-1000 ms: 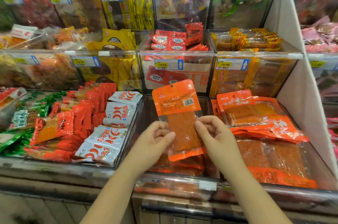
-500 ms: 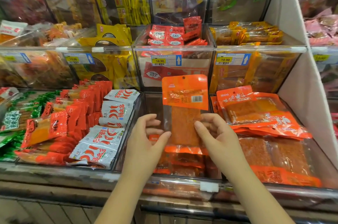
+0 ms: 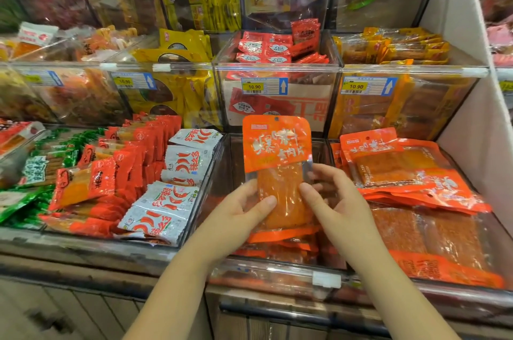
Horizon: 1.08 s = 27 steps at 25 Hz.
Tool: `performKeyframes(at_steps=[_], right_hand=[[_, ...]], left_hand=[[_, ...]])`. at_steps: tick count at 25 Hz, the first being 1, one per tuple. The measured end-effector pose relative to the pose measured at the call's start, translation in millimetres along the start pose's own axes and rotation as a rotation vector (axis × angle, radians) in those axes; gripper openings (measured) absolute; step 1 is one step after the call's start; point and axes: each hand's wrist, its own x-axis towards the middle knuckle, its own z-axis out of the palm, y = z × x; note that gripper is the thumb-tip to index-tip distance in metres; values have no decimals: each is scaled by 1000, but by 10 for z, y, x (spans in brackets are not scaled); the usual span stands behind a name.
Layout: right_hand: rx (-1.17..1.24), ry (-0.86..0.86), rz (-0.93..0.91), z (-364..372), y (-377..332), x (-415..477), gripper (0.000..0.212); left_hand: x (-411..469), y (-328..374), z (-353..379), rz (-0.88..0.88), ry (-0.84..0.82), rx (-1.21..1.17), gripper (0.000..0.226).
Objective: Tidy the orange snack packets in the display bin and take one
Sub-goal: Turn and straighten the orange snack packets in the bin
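Observation:
An orange snack packet [image 3: 277, 150] stands upright above the clear display bin [image 3: 311, 270], its printed front facing me. My left hand [image 3: 238, 217] holds its lower left edge, thumb on the clear window. My right hand [image 3: 333, 200] holds its right side, thumb on the front and fingers behind. Below the packet, more orange packets [image 3: 283, 245] lie in the bin. A stack of the same orange packets [image 3: 402, 170] lies to the right.
White chili packets [image 3: 172, 200] and red packets [image 3: 122, 167] fill the bin to the left. Clear bins with price tags [image 3: 263, 87] rise behind. A white divider wall [image 3: 472, 145] closes the right side. A wooden counter front [image 3: 83, 298] runs below.
The packet has been turned round: its back with a barcode faced me before, its printed front faces me now. It also straightened from a tilt. Both hands kept hold of it.

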Motion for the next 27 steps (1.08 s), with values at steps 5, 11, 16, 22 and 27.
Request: performKeyframes(at_steps=[5, 11, 16, 22, 27], right_hand=[[116, -71, -6, -31, -58, -57, 18], [114, -63, -9, -38, -53, -59, 18], [108, -74, 5, -45, -60, -67, 19], [58, -63, -1, -44, -67, -67, 19], [69, -60, -2, -25, -61, -75, 32]], left_hand=[[33, -73, -72, 14, 63, -96, 31], [64, -133, -72, 31, 102, -151, 29], [56, -141, -82, 34, 104, -162, 29], [23, -87, -65, 17, 112, -104, 22], [8, -85, -37, 68, 131, -42, 24]])
